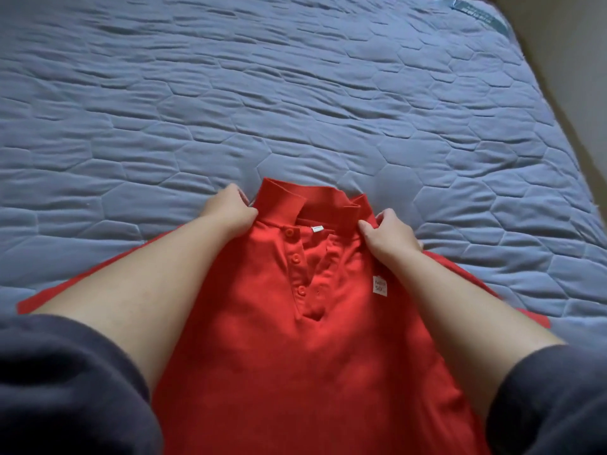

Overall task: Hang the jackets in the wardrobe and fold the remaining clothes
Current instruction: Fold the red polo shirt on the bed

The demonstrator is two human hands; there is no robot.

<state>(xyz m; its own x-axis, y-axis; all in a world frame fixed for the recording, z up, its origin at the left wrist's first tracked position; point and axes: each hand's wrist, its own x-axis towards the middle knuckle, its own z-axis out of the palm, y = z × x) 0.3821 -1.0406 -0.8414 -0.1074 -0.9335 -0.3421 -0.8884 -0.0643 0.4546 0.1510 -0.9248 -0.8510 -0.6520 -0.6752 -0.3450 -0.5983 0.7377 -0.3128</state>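
Both your forearms reach forward over the red polo shirt (328,339), dark sleeves (65,382) pushed up to the elbows. Your left hand (230,210) is pinched shut on the shirt's shoulder just left of the collar (289,201), and your right hand (389,234) grips the opposite shoulder the same way. The shirt lies front-up on the grey-blue quilted mattress (295,93), collar pointing away from you, placket partly unbuttoned.

Blue-grey quilted mattress (295,93) w/ hexagon stitching filling most of view, grey corner label (476,14) at 1 o'clock, beige floor (565,44) at 2 o'clock, soft dim light
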